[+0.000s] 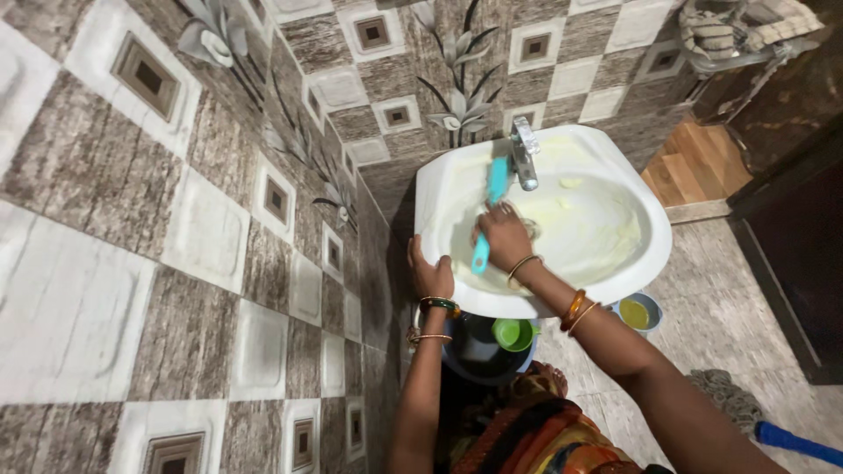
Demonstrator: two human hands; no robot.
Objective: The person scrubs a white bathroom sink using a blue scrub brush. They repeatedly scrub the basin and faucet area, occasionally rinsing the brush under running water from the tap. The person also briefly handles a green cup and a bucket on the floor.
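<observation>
brush: teal scrub brush (488, 211), inside the white basin (645, 254), near its left edge, bristle end up by the tap (524, 154)
right hand: right hand (504, 237) clenched round the brush handle, over the basin's left half
left hand: left hand (429, 276) gripping the basin's front-left rim, fingers curled over the edge
basin: yellowish film across the bowl
below basin: dark bucket (479, 355) holding a green mug (512, 333); small blue tub (639, 312) under the front-right rim
floor: blue mop (773, 426), bottom right corner
</observation>
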